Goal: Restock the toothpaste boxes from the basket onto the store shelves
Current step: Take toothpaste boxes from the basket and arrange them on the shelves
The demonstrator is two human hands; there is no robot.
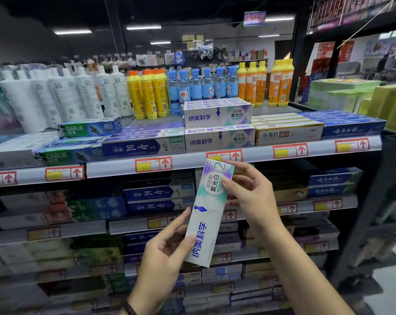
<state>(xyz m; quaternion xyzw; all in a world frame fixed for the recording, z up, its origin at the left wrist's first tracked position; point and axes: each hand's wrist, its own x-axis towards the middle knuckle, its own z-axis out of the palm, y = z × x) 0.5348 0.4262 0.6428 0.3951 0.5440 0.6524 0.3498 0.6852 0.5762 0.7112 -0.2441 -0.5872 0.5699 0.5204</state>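
I hold one white toothpaste box (207,214) with teal and purple print in front of the shelves, standing almost upright and tilted right. My left hand (167,244) grips its lower end, thumb on the front face. My right hand (249,189) pinches its upper end, thumb on the round label. Just above, on the top shelf (124,165), lies a two-layer stack of matching boxes (217,126). The basket is out of sight.
Other toothpaste boxes fill the top shelf: green Darlie (88,130) at left, blue and gold ones (287,131) at right. Bottles (147,94) stand behind them. Lower shelves (160,198) are packed with boxes. A black upright post (374,201) bounds the shelves on the right.
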